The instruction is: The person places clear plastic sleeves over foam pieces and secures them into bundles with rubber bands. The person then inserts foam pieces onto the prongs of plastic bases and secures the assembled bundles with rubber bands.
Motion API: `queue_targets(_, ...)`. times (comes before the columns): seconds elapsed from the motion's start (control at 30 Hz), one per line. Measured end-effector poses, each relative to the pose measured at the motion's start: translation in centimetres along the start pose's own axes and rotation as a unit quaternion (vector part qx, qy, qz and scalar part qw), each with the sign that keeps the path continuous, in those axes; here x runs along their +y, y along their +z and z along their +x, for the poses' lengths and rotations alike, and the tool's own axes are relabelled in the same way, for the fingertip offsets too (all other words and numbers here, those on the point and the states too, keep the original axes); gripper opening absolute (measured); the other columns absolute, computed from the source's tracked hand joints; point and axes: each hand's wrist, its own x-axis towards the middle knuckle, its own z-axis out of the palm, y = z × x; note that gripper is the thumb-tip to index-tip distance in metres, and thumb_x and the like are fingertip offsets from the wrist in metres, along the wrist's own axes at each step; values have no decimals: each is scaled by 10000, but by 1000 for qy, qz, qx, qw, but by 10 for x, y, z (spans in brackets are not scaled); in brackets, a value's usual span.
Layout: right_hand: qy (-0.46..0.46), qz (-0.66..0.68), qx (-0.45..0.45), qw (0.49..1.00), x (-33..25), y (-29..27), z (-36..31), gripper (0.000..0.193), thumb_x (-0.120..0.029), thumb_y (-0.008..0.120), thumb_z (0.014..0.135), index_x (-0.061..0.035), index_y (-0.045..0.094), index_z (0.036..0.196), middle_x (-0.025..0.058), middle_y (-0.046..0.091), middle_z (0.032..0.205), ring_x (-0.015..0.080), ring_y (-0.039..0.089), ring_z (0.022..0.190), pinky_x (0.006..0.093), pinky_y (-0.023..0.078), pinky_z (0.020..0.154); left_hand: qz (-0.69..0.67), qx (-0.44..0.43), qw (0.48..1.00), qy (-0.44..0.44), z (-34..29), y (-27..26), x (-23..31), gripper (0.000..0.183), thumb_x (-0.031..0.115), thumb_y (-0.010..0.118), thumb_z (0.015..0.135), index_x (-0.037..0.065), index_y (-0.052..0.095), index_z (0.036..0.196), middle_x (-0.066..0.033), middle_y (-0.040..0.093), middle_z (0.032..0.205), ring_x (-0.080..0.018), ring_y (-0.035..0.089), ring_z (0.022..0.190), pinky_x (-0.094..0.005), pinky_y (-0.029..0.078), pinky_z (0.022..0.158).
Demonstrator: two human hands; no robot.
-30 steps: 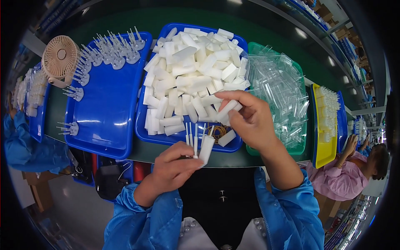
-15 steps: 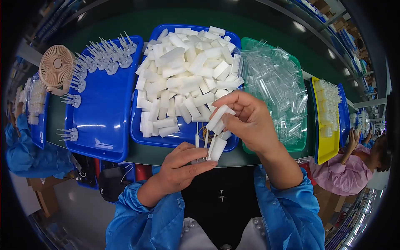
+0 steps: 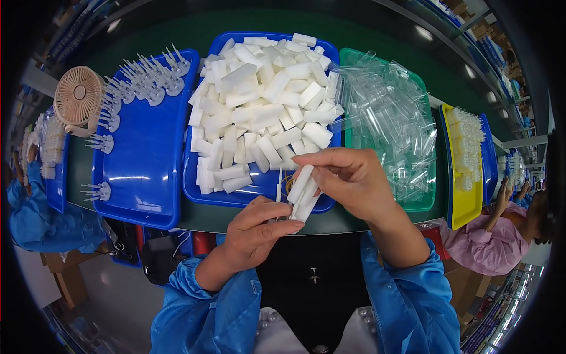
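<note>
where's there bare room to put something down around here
The blue tray beside the fan has a wide bare patch, bordered by pronged white pieces along its far and left edges. The green tabletop behind the trays also shows bare. Crowded: the middle blue tray, heaped with white foam blocks, and the green tray, packed with clear plastic sleeves.

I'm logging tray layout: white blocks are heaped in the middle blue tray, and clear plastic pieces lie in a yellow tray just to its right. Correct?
Not quite: the head view shows the clear plastic pieces in a green tray, not a yellow one. The rest stands.
</note>
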Motion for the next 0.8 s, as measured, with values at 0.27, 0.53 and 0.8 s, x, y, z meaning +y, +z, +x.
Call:
queue_targets(0.27, -41, -112, -64, 991, -12, -6, -6, 248, 69, 516, 844, 13, 637, 1053, 115, 636, 950, 150, 614, 875, 231, 483, 721, -17, -5, 1000, -10, 0, 0, 0, 281, -48, 646, 753, 64, 668, 1010, -116, 541, 1061, -178, 540, 742, -260, 418, 598)
queue_targets(0.53, -44, -20, -24, 999, -6, 3, -10, 190, 46, 573, 835, 33, 643, 1010, 132, 638, 951, 168, 615, 883, 256, 489, 759, -180, 81, 975, -106, -13, 2, -9, 292, 8, 648, 792, 1, 513, 1051, -206, 381, 1210, -129, 544, 784, -222, 448, 628)
queue_targets(0.8, -109, -48, -18, 993, 11, 17, -10, 191, -17, 604, 836, -7, 654, 1020, 113, 658, 869, 136, 634, 766, 223, 491, 660, -266, 100, 948, -139, -9, -2, -9, 228, 8, 630, 810, -4, 535, 1017, -174, 383, 1213, -134, 537, 864, -232, 462, 717)
